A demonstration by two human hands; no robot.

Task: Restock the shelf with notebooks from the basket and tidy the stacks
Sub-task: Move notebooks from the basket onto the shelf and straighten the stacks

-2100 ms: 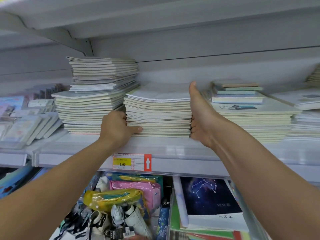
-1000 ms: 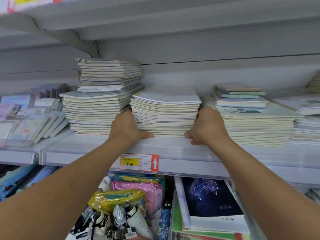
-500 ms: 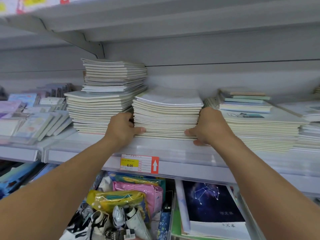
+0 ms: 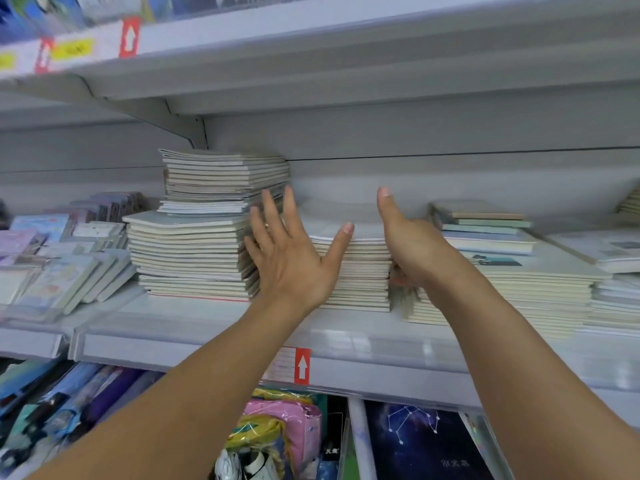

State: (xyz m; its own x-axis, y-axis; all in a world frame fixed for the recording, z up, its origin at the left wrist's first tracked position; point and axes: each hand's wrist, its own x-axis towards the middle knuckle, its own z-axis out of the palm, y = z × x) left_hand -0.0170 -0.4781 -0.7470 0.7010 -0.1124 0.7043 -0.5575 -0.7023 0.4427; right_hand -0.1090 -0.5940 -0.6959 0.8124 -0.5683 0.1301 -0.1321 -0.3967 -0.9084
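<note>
Viewpoint: one head-worn wide-angle camera, the only view, set in front of the shelf (image 4: 207, 323).
Facing: forward, level with the shelf's front edge; the upper shelf (image 4: 346, 46) shows from below.
Nearness: close; both forearms enter from the bottom corners.
Reach: lower tier at bottom edge.
Distortion: straight edges bow; edges blurred.

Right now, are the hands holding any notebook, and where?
Nothing is held. The left hand is spread open at the middle stack; the right hand lies open against that stack's right side.
</note>
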